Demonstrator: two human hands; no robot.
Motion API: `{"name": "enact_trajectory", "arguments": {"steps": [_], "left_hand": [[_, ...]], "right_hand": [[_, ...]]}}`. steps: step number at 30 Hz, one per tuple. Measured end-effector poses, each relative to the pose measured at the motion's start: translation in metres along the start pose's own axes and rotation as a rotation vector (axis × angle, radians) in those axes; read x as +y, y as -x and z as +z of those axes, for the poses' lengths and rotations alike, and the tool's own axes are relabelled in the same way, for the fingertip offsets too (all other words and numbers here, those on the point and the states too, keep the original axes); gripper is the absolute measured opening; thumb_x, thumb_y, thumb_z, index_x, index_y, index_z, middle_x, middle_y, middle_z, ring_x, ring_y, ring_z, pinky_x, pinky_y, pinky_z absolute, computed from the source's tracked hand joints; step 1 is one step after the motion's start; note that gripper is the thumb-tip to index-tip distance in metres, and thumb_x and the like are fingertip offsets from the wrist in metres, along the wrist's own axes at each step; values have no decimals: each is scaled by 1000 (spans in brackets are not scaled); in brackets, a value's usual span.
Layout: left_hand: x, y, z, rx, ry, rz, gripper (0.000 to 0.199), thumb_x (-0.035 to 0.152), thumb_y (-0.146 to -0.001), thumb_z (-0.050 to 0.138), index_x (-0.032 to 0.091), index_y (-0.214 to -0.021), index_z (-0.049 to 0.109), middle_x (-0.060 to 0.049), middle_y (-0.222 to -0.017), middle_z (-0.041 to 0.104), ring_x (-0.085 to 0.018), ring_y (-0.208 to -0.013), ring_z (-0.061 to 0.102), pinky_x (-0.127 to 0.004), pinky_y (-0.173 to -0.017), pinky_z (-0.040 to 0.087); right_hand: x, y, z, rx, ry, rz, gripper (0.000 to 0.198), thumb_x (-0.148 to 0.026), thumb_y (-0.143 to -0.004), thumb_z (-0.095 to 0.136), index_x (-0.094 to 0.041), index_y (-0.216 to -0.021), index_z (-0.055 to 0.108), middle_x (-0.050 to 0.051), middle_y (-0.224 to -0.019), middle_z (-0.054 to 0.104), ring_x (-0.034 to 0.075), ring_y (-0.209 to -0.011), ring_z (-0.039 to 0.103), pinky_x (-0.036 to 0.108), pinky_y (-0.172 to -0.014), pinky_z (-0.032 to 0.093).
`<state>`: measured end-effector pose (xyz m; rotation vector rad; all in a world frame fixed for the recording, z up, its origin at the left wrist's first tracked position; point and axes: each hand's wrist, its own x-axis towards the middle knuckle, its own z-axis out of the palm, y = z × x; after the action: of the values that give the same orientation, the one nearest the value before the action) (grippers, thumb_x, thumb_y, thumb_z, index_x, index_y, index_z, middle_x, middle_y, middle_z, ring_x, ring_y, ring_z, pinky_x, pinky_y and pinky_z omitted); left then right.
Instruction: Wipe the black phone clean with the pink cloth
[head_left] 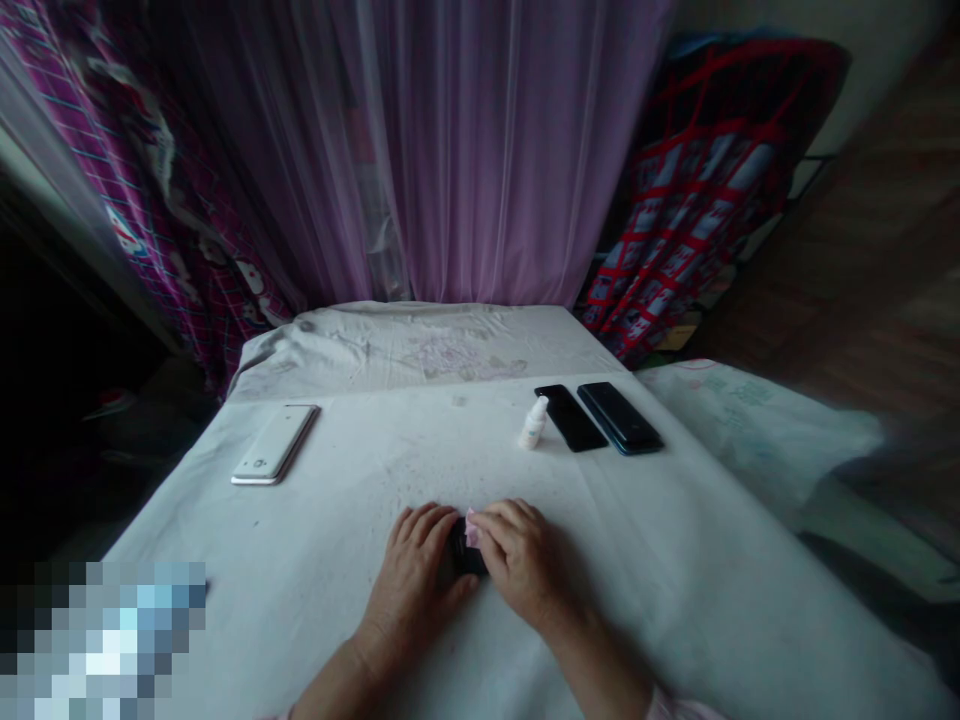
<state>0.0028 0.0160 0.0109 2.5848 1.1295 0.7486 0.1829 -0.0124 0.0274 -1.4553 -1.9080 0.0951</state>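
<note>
A dark phone (466,562) lies flat on the white-covered table, mostly hidden by my hands. My left hand (409,570) grips it at the left side, with the fingers at its far edge and the thumb at its near edge. Pinched in the fingers of my right hand (521,560) is a small pink cloth (472,530), which touches the phone's dark surface. A white spray bottle (533,424) stands upright beyond my right hand.
Behind the bottle lie a black phone (574,420) and a thicker dark stack of phones (619,418). White phones (271,450) are stacked at the left. A blurred-out patch (112,650) covers the near left corner. Purple curtains (480,150) hang past the table (337,520).
</note>
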Motion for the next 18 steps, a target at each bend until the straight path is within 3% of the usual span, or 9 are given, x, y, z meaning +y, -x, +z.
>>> {"name": "enact_trajectory", "arguments": {"steps": [6, 13, 18], "left_hand": [[3, 0, -3, -35, 4, 0, 59, 42, -79, 69, 19, -130, 49, -14, -125, 61, -33, -120, 53, -60, -105, 36], [5, 3, 0, 10, -1, 0, 63, 25, -76, 64, 19, -135, 43, -14, -127, 60, -32, -122, 52, -60, -107, 34], [4, 4, 2, 9, -9, -3, 64, 27, -76, 64, 18, -136, 43, -15, -128, 60, -32, -123, 52, -59, -107, 34]], "right_hand": [[4, 1, 1, -8, -47, -3, 22, -17, -92, 49, -22, -99, 69, 5, -84, 66, 18, -81, 58, 30, -75, 44], [7, 1, 1, -6, -29, -3, 26, -14, -90, 47, -21, -101, 69, 5, -87, 67, 17, -82, 59, 29, -75, 46], [6, 1, 0, 1, -32, -2, 26, -15, -90, 47, -21, -100, 69, 5, -86, 67, 17, -81, 59, 29, -75, 46]]}}
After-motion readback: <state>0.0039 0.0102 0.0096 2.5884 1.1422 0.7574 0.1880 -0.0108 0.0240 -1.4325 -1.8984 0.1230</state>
